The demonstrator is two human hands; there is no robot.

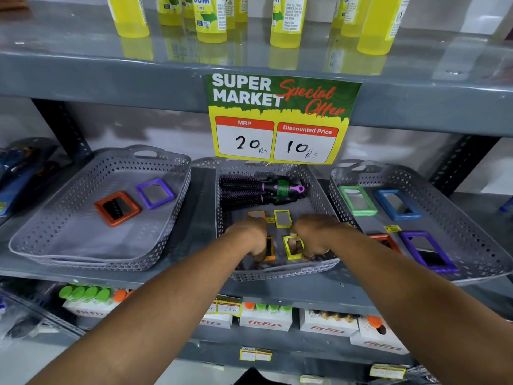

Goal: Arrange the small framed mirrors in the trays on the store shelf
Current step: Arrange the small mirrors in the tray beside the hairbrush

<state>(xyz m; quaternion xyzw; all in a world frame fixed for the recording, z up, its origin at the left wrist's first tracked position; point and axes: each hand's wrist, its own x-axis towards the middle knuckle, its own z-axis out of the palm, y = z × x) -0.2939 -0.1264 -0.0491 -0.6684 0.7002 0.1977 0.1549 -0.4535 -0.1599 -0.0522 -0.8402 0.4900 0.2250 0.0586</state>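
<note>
Three grey perforated trays stand on the shelf. The left tray [41, 240] holds a red-framed mirror [117, 208] and a purple one [155, 192]. In the middle tray [222, 218] lie two yellow-framed mirrors [282, 218] [293, 247] and two orange ones [256, 214] [269, 248]. My left hand [249, 236] is curled over the front orange mirror, my right hand [313, 234] over the front yellow one. The right tray [472, 218] holds green [357, 200], blue [397, 204], purple [429, 251] and red [384, 240] framed mirrors.
Black and purple hairbrushes [261, 191] lie at the back of the middle tray. A "Special Offer" price sign [280, 118] hangs from the shelf above, where yellow bottles [211, 18] stand. Boxes of bottles [266, 318] fill the shelf below.
</note>
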